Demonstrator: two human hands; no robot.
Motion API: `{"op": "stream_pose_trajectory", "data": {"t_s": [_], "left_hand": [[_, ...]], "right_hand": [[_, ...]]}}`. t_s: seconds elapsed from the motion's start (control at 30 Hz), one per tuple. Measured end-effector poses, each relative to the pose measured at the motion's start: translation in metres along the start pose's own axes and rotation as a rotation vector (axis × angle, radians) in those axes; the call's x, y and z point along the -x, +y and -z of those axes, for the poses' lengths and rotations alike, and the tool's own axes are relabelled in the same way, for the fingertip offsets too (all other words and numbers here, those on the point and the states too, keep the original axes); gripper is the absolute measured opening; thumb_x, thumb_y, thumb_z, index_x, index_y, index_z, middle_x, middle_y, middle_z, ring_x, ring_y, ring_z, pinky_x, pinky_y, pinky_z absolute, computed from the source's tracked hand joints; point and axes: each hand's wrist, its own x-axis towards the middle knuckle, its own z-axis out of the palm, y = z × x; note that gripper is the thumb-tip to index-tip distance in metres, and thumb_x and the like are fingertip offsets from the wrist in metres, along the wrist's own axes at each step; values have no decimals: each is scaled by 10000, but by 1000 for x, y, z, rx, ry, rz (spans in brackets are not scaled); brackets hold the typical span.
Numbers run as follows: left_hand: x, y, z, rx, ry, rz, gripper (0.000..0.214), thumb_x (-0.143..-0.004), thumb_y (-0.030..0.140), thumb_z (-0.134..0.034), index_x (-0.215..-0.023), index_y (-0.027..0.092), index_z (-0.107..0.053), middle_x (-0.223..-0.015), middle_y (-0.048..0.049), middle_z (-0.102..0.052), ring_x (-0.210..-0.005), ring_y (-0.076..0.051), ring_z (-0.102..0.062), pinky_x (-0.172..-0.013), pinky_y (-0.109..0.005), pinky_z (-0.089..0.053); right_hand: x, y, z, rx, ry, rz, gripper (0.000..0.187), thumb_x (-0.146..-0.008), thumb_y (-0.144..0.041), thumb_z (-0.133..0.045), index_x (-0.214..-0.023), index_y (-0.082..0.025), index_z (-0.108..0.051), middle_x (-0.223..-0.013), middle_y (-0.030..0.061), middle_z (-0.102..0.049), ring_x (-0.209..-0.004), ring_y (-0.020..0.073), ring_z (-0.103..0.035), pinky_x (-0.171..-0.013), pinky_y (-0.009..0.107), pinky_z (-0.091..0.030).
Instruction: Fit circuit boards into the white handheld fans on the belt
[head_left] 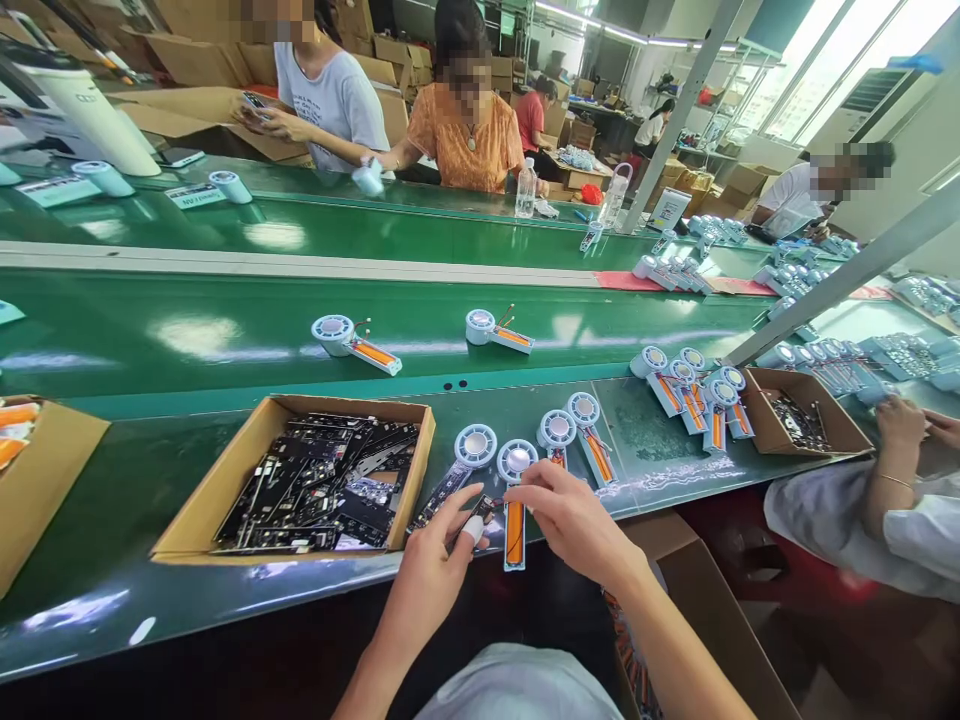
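My left hand (439,550) is closed on a small dark circuit board (480,512), and a white cover wraps one of its digits. Fingertips of my right hand (562,510) are pinched together beside the board, on a thin wire that is mostly hidden. Directly under them lies a light-blue handheld fan (517,461), its handle open along the front with an orange battery (514,535) inside. Just left of it rests another fan (475,446) with a dark board over its handle. Two more fans, one of them this opened fan (585,408), lie to the right.
A cardboard box of black circuit boards (315,480) stands at left. Two opened fans (334,332) lie on the green belt (210,320). Right of me are clustered fans (694,385), a smaller box (802,410) and a co-worker's hand (900,425). Several people sit across.
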Motion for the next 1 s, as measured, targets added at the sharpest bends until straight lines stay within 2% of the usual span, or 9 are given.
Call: {"op": "stream_pose_trajectory", "data": {"t_s": [0.13,0.27,0.33,0.4,0.5,0.6,0.77,0.9,1.0], "left_hand": [[3,-1,-8,84,-21,41,522,-850,352,-490,-1339,178,-551,-946,-64,-712,-626,-171,-712,-533,-285,-571],[3,-1,-12,25,-7,19,497,-899,316,-428,-1365,184,-540,-848,-29,-679,-515,-138,-632,-480,-261,-539],[1,-1,-10,-126,14,-116,461,-913,234,-387,-1316,208,-611,-884,-52,-704,-666,-174,-690,-616,-288,-581],[-1,1,-6,-348,34,-246,480,-901,139,-362,-1237,240,-689,-964,-77,-715,-862,-211,-720,-741,-301,-577],[-3,7,-1,-675,-10,-244,562,-884,46,-348,-1247,283,-706,-1008,-88,-695,-813,-213,-729,-665,-273,-539],[-1,13,-1,-829,-74,-206,611,-879,2,-347,-1286,314,-680,-1026,-83,-682,-764,-201,-730,-612,-251,-502],[3,10,-6,-714,-82,-220,549,-914,38,-327,-1251,271,-691,-987,-84,-692,-880,-231,-729,-724,-290,-533],[2,3,-6,-505,-16,-278,521,-885,59,-320,-1171,239,-717,-1003,-95,-710,-952,-233,-719,-814,-330,-552],[0,1,-6,-361,1,-261,461,-892,120,-330,-1135,215,-709,-896,-75,-723,-861,-217,-725,-800,-336,-565]], "right_hand": [[-1,2,-6,113,-38,81,332,-948,-53,-482,-1079,-257,-708,-1002,55,-603,-782,175,-566,-678,251,-462],[-6,10,-20,-127,76,52,268,-963,-99,-483,-997,-206,-727,-1059,88,-668,-878,188,-632,-768,289,-514],[-8,13,-28,-330,148,-64,221,-955,-142,-522,-965,-201,-735,-1014,72,-716,-872,180,-668,-773,286,-534],[-9,13,-35,-470,214,-204,172,-934,-193,-569,-943,-196,-741,-890,47,-742,-781,174,-685,-695,267,-546],[-8,8,-47,-491,298,-312,174,-905,-217,-590,-1009,-193,-728,-849,40,-749,-707,168,-684,-654,262,-560],[-4,2,-59,-336,362,-274,196,-909,-178,-552,-1030,-198,-705,-881,57,-738,-760,182,-686,-727,288,-573],[1,-5,-66,-95,365,-165,295,-897,-86,-491,-1095,-185,-686,-996,116,-709,-916,240,-660,-829,371,-571],[3,-4,-54,-107,230,-126,317,-876,-52,-507,-1104,-186,-682,-1016,107,-698,-934,238,-648,-851,377,-572],[5,1,-46,-89,141,-48,364,-871,-25,-481,-1139,-179,-672,-1048,114,-688,-972,241,-642,-865,376,-571]]}}
